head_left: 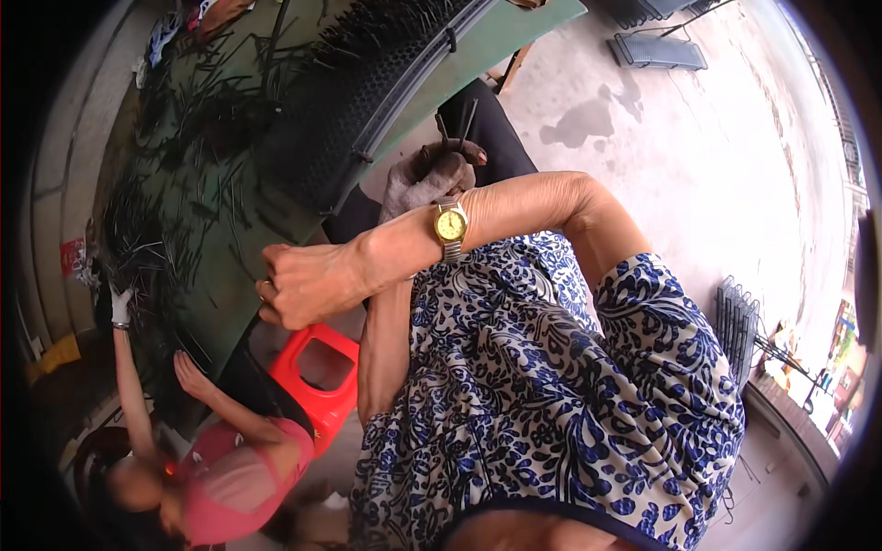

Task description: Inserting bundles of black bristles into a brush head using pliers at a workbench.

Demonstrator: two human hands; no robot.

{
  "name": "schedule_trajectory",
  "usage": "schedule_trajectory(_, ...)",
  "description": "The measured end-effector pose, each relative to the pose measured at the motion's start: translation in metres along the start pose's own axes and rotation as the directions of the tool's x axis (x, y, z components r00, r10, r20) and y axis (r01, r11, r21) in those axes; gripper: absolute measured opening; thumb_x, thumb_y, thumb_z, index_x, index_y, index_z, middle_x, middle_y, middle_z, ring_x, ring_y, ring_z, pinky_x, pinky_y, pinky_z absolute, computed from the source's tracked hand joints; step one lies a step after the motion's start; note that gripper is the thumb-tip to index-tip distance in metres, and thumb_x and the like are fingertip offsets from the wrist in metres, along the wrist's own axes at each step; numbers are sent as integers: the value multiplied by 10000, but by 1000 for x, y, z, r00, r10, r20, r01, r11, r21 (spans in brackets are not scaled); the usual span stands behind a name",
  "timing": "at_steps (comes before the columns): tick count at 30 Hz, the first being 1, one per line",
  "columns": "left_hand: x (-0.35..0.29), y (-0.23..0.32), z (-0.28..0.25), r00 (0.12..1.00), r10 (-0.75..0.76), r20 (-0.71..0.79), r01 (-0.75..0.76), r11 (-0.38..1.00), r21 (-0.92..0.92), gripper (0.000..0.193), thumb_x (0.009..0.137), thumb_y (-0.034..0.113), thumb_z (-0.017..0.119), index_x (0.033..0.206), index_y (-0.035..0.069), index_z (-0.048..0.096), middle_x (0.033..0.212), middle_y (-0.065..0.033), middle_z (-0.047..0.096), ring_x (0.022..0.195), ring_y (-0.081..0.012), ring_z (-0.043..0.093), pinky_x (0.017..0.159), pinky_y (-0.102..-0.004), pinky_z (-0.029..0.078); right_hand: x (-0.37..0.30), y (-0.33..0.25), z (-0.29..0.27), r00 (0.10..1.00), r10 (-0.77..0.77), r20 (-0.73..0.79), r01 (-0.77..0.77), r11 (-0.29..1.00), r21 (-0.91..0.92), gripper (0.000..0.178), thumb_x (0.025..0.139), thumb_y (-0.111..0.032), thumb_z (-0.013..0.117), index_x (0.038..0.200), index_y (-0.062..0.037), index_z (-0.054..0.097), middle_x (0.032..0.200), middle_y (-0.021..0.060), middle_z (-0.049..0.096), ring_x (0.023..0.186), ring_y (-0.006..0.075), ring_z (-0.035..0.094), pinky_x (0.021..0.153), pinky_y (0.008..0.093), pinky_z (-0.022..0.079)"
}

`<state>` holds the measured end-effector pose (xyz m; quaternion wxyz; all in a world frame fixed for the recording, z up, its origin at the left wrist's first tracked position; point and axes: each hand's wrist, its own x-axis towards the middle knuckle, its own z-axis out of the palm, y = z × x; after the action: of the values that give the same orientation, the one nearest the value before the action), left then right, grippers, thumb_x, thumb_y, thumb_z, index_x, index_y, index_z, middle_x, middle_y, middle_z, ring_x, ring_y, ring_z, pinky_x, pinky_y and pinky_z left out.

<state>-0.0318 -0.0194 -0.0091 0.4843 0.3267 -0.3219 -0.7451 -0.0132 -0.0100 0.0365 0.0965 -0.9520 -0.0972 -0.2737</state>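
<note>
"Strips (443,131), dark ones: where are they?"
"Gripped in the gloved left hand (424,179), ends poking out past its fingers."
"And the right hand (317,283)?"
"Bare, fingers curled inward; I can't tell whether it holds anything."
"Nearby?"
"A perforated black panel (358,106), left of and beyond the left hand, on the green counter (525,25)."

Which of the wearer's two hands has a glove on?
The left hand: it wears a greyish glove, with thin dark rods sticking up from it. The right hand, on the arm crossing over, is bare and wears a ring.
</note>
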Motion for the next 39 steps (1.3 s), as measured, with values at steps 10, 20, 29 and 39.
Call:
schedule_trajectory(10,4,-5,-3,941,-100,-325,83,994,-65,267,1002,226,531,1151,12,588,674,1,498,511,-65,393,455,-224,333,-11,22,-29,929,219,-297,-206,976,77,175,736,-141,635,884,-53,607,769,65,593,741,202,626,626,344,443)
schedule_trajectory(20,1,11,3,916,-69,-394,-51,957,-287,199,953,208,617,1057,38,625,679,-14,574,429,-13,370,370,-165,235,-144,74,-101,272,958,-94,-797,279,535,281,928,-205,650,1097,19,637,917,84,667,863,155,615,767,280,490)
schedule_trajectory(29,5,9,-19,872,-224,-435,29,911,-411,292,944,324,621,1102,79,627,805,-90,680,541,-89,577,401,-183,389,-144,99,-99,191,963,-192,-708,270,652,140,941,-122,616,990,8,597,821,68,666,699,109,612,650,268,487)
schedule_trajectory(39,2,-4,-25,829,-245,-503,-72,844,-531,247,945,324,617,1055,103,628,792,-51,658,603,-133,613,505,-272,484,-140,152,-70,364,606,-707,-811,580,79,102,866,-1,645,931,-18,568,761,103,619,671,196,628,621,302,483)
